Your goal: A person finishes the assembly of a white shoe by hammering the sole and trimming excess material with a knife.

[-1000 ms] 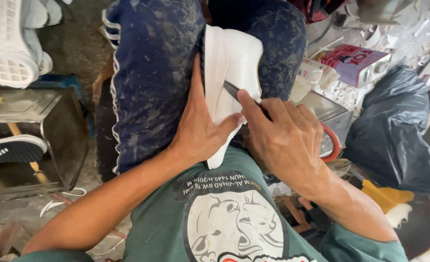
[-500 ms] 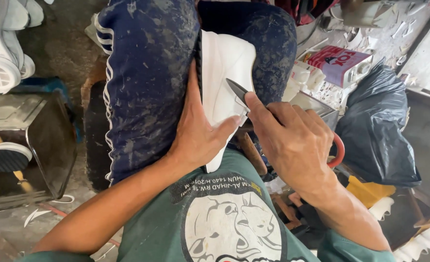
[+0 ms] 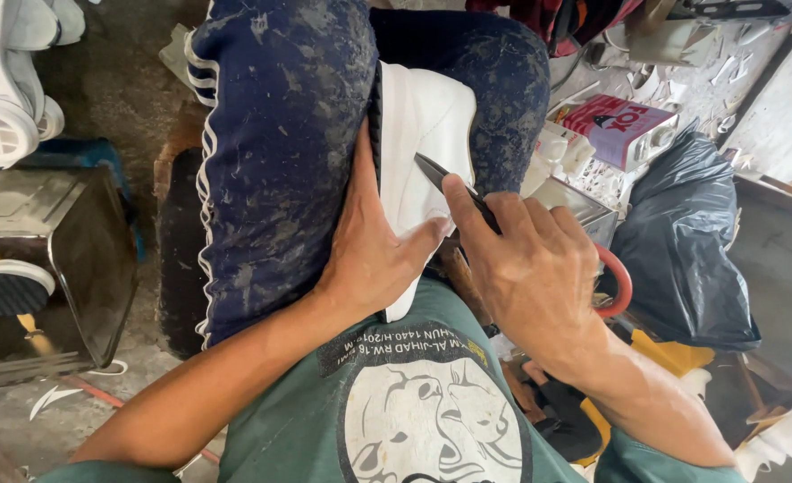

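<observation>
Soft, even daylight fills the scene, brightest toward the upper right of the frame, where pale debris and a white wall edge come close to washing out. The white shoe [image 3: 423, 134] at upper centre is the brightest surface and loses some detail, though it is not fully blown. Shadows are gentle: a dark gap under the right hand [image 3: 530, 259], and deep shade below the metal box [image 3: 52, 259] at left. The black plastic bag [image 3: 691, 241] at right carries faint sheen but no hard glare. Focus is crisp across the centre. Wide-angle stretch bends the edges, and the lower corners look slightly soft.
</observation>
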